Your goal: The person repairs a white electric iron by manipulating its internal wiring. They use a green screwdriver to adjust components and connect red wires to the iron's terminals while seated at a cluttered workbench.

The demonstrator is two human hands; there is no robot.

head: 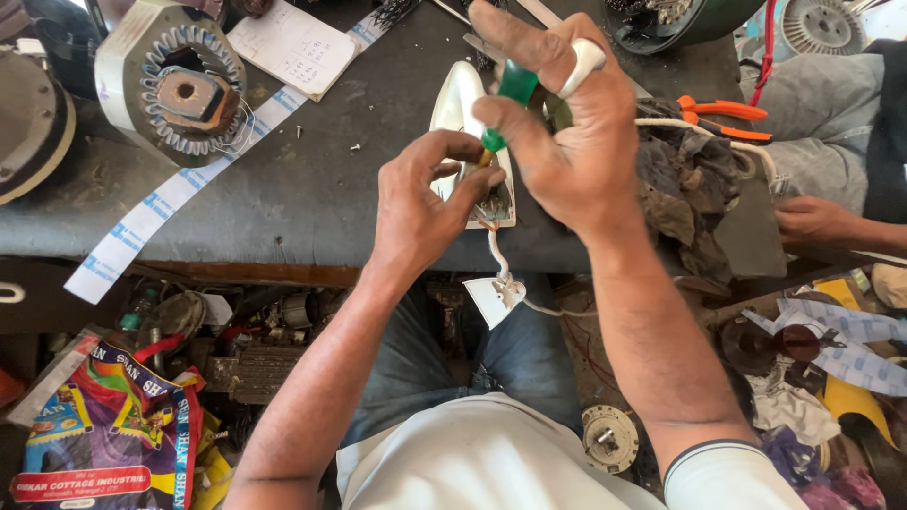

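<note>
At the centre of the frame, a person seated at a dark grey tabletop [312, 179] works on a white electric iron [460, 109] that lies flat near the tabletop's front edge, its pointed end toward the top of the frame. The right hand [567, 132] is closed around a green-handled screwdriver [510, 94], thumb and fingers wrapped on the handle, with the tip angled down at the iron's rear end. A white band shows on 1 finger of that hand. The left hand [425, 203] pinches the iron's rear end, where bare copper wire ends show, its fingertips pressed together beside the screwdriver tip. A white cord [496, 255] drops from that end over the tabletop edge to a small white cover piece [493, 297] hanging above the person's blue jeans.

In the upper left of the frame sits a motor stator [175, 85] with copper windings, and a long strip of white tape with blue marks [189, 179] runs diagonally across the tabletop beneath it. A sheet of paper [295, 47] lies just right of the stator. Right of the hands lies a crumpled dark rag [685, 184], with orange-handled pliers [723, 113] above it. At the right edge, another person's hand [812, 222] rests on the tabletop corner. A colourful printed bag [113, 434] fills the lower left.
</note>
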